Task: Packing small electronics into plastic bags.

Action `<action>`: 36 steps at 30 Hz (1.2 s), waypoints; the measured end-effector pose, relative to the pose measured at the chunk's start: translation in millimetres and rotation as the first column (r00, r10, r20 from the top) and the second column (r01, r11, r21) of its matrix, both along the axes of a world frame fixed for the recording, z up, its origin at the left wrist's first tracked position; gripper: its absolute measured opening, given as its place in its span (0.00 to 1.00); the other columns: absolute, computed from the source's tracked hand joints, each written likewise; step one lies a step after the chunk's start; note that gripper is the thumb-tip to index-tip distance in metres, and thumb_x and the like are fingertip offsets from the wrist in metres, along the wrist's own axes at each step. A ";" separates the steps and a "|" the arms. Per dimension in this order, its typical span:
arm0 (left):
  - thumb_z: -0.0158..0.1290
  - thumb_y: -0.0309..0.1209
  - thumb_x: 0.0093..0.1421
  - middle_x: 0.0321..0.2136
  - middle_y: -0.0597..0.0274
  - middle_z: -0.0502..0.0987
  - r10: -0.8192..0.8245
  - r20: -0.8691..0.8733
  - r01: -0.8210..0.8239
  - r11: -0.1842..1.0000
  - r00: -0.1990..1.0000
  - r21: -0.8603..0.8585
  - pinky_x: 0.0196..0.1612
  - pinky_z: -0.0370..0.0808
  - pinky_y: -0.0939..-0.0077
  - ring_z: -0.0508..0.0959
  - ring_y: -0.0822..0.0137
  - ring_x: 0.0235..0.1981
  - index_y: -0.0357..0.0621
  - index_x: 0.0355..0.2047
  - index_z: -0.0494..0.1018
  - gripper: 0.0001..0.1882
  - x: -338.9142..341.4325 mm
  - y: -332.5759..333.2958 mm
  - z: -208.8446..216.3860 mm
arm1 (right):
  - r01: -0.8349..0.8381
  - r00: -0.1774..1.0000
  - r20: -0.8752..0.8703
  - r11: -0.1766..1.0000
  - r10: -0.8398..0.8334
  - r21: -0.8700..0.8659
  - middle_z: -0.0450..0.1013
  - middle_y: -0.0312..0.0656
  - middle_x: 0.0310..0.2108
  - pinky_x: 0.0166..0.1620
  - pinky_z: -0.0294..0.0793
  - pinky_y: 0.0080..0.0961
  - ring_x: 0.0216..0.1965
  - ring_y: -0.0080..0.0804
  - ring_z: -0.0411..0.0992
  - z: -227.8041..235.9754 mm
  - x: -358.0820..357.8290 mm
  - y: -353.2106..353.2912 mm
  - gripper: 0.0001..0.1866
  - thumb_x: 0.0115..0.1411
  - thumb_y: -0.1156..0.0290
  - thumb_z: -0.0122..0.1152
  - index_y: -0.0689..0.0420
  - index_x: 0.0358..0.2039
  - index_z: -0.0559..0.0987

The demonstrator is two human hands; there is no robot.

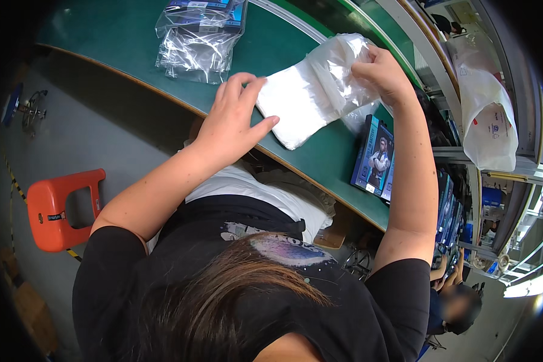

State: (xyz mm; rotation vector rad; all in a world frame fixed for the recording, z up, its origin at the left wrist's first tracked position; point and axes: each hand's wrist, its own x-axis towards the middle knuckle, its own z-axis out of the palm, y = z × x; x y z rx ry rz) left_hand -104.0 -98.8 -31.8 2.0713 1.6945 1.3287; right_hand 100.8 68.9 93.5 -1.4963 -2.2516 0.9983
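Observation:
A stack of clear plastic bags (298, 99) lies on the green table, looking white where the layers pile up. My right hand (385, 73) pinches the raised, crumpled end of the bags at the far side. At the near left end of the stack rests my left hand (238, 114), its fingers and thumb spread around the edge of the bags. To the right, a dark blue printed box (374, 158) stands near my right forearm. Boxes in clear plastic wrapping (202, 39) sit at the far left, beyond my left hand.
The green tabletop (105, 37) has a curved-looking wooden front edge. An orange stool (49, 211) stands on the grey floor to the left. A white plastic bag (489, 120) hangs at the right shelving. More boxes (447, 208) and a co-worker (455, 308) are at the right.

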 end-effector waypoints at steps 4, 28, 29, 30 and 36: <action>0.57 0.43 0.52 0.52 0.43 0.62 0.015 -0.158 -0.043 0.984 0.987 -0.173 0.56 0.62 0.58 0.65 0.48 0.52 0.29 0.58 0.56 0.40 -0.8 25.6 -1.3 | 0.039 0.991 -0.125 0.996 -0.049 -0.079 0.73 0.41 0.27 0.32 0.71 0.20 0.26 0.25 0.71 -5.0 3.9 -3.8 0.16 0.42 0.72 0.60 0.66 0.33 0.75; 0.68 0.41 0.43 0.46 0.54 0.74 -0.263 0.858 0.833 0.477 0.440 -0.281 0.56 0.65 0.73 0.73 0.64 0.50 0.37 0.52 0.68 0.38 -25.2 101.3 4.8 | -0.209 0.820 -0.565 0.968 0.096 -0.140 0.76 0.41 0.33 0.40 0.75 0.20 0.33 0.25 0.75 34.5 -10.5 -4.7 0.19 0.43 0.78 0.58 0.64 0.40 0.75; 0.67 0.41 0.44 0.44 0.55 0.76 -0.244 0.887 0.848 0.470 0.392 -0.246 0.54 0.67 0.74 0.74 0.65 0.47 0.36 0.50 0.69 0.35 -24.7 99.4 4.0 | -0.207 0.820 -0.565 0.969 0.094 -0.138 0.76 0.41 0.33 0.40 0.75 0.20 0.33 0.25 0.75 35.4 -6.6 -3.7 0.19 0.43 0.78 0.58 0.64 0.40 0.75; 0.67 0.40 0.45 0.42 0.56 0.77 -0.224 0.912 0.861 0.462 0.343 -0.210 0.52 0.69 0.75 0.76 0.66 0.45 0.36 0.48 0.71 0.33 -24.7 97.1 3.8 | -0.205 0.810 -0.579 0.969 0.090 -0.137 0.76 0.41 0.33 0.40 0.75 0.19 0.33 0.25 0.76 36.5 0.0 -1.6 0.20 0.43 0.77 0.58 0.64 0.40 0.75; 0.65 0.38 0.47 0.38 0.55 0.78 -0.257 0.878 0.890 0.334 0.404 -0.311 0.44 0.74 0.75 0.78 0.67 0.38 0.32 0.47 0.71 0.30 -44.8 74.1 30.5 | -0.139 0.782 -0.623 0.976 0.002 -0.171 0.75 0.41 0.29 0.35 0.74 0.20 0.28 0.25 0.74 36.9 17.9 -31.5 0.16 0.41 0.76 0.60 0.64 0.34 0.76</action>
